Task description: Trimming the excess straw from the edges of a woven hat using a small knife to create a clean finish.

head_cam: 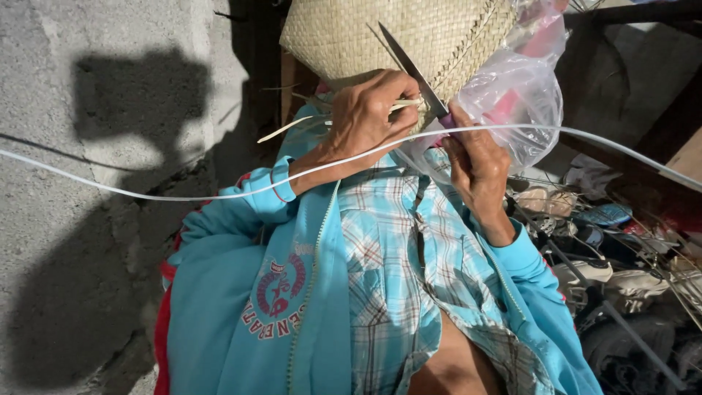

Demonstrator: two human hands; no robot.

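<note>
the right hand [479, 164] is closed around the purple handle of a knife [413, 69], whose long thin blade slants up and to the left across the face of a woven straw piece [387, 33], the point lying against the weave. just left of the knife handle, the left hand [365, 113] has its fingers curled and pressed together on a pale thin strip [292, 128] at the lower edge of the woven straw piece; the strip's loose end sticks out to the left of that hand, below the weave. the two hands sit near each other under the woven straw piece, knuckles toward the camera. to the right of the woven straw piece, touching it, a clear plastic bag [512, 95] with something pink inside bulges beside the right hand. a white cord [146, 192] runs across the whole view below the woven straw piece, passing in front of both wrists. below the hands are a blue zipped jacket [241, 292] with red trim and a plaid shirt [395, 256]. left of the woven straw piece stands a rough grey concrete wall [73, 146] carrying dark shadows. lower right of the woven straw piece lies a heap of shoes and sandals [607, 249] among thin rods, dim and hard to make out.
</note>
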